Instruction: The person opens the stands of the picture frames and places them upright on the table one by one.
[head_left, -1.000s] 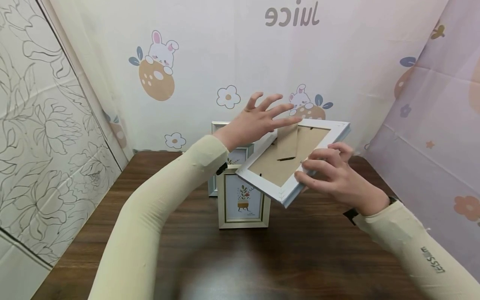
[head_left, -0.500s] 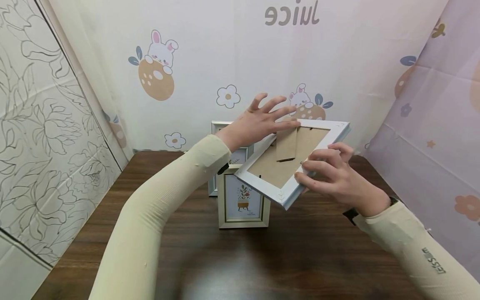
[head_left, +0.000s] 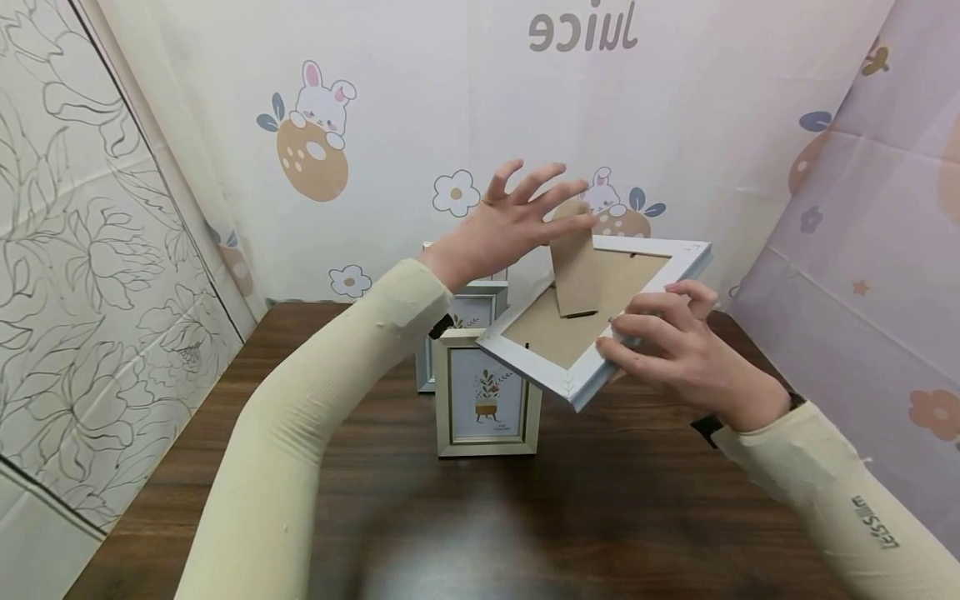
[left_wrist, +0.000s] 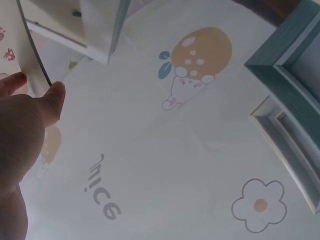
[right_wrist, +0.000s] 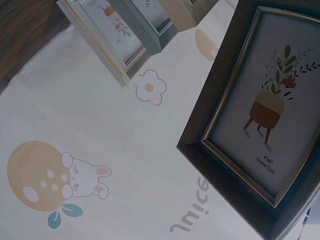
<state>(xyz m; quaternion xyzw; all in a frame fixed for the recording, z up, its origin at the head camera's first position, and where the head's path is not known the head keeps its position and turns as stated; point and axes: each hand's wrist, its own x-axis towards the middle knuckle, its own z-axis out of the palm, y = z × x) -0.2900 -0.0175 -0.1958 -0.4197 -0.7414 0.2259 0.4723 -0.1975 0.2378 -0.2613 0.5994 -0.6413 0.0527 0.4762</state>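
Note:
A white photo frame (head_left: 622,279) is held tilted in the air, brown backing side up in the head view. My right hand (head_left: 684,354) grips its right edge, fingertips on the border. The easel stand (head_left: 576,271) on the backing is swung partly out, and my left hand (head_left: 506,233) pinches its upper end between thumb and finger. In the left wrist view, the thumb (left_wrist: 54,100) lies against the thin stand (left_wrist: 36,65). The right wrist view shows the frame's front (right_wrist: 270,110), with a potted-plant picture. My right hand is out of that view.
Standing on the dark wooden table (head_left: 420,517) is a cream photo frame (head_left: 487,450), with a grey-green frame (head_left: 491,292) and another silvery-white frame (head_left: 426,367) behind it. A printed cloth (head_left: 420,100) hangs at the back, and a patterned panel (head_left: 112,208) is on the left.
My left hand has risen, lifting the easel stand's upper end away from the backing. The held frame has shifted slightly right, with the right hand still gripping its edge.

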